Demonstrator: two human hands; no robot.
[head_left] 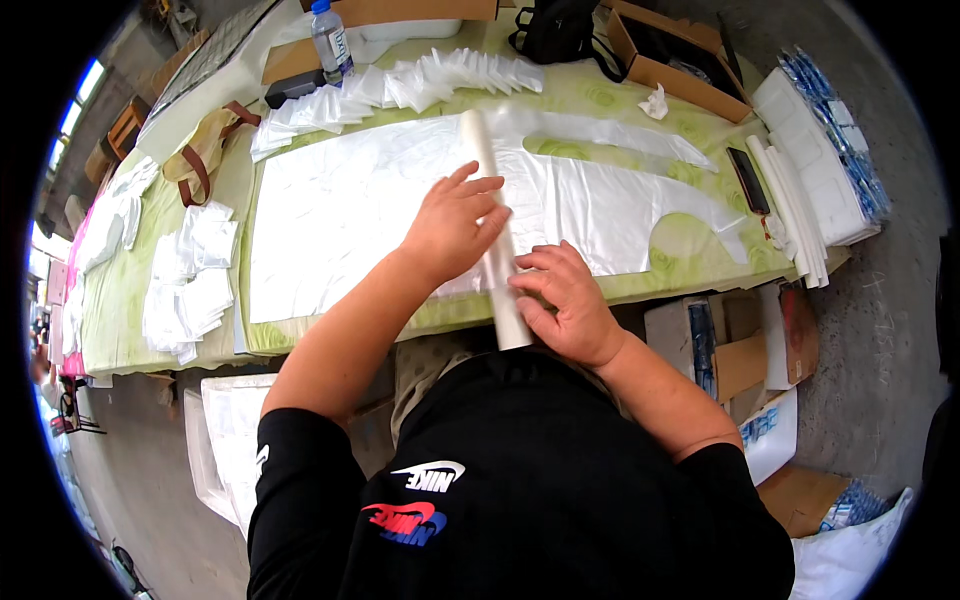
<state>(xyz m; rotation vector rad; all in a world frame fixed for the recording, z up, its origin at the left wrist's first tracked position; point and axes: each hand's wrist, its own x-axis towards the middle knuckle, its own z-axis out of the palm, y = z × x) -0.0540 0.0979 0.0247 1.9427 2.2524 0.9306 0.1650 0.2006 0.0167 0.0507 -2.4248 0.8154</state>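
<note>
A pale, narrow roll or tube (498,250) lies lengthwise across a thin white plastic sheet (340,210), its near end reaching past the table edge toward my body. The sheet looks like an apron, with long strap-like strips (640,140) at its right end and a rounded cut-out between them. My left hand (455,222) rests against the roll's left side, fingers stretched out and apart. Along the right side, nearer to me, my right hand (568,305) touches the roll with spread, slightly bent fingers. Neither hand is wrapped round it.
Folded clear packets (420,82) line the back; more packets (195,270) lie at left. A water bottle (332,42), black bag (565,35), open carton (680,60), phone (747,180) and white rolls (790,215) surround the sheet. Cartons (740,365) stand below the table's right side.
</note>
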